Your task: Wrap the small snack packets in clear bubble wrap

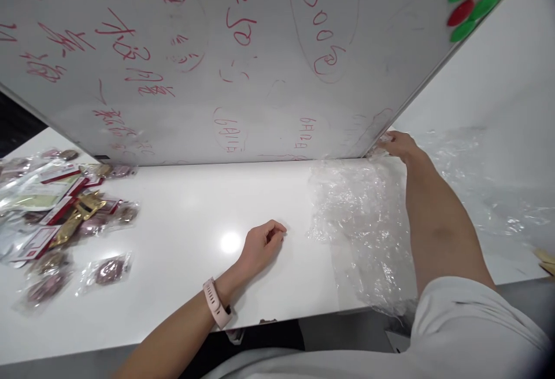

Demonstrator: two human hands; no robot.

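Observation:
My left hand, a pink band on its wrist, rests on the white table with its fingers curled in and nothing visible in them. Over by the lower right corner of the whiteboard, my right hand is closed on crumpled clear plastic bags. The tips of its fingers are partly hidden in the plastic. Below that hand, a heap of clear plastic bags spreads down to the table's front edge, beside my right forearm.
The whiteboard with red writing stands across the table; green and red magnets sit on its right side. At the left lie a pile of small packets and a separate clear packet with pinkish contents. More clear plastic lies right of my arm.

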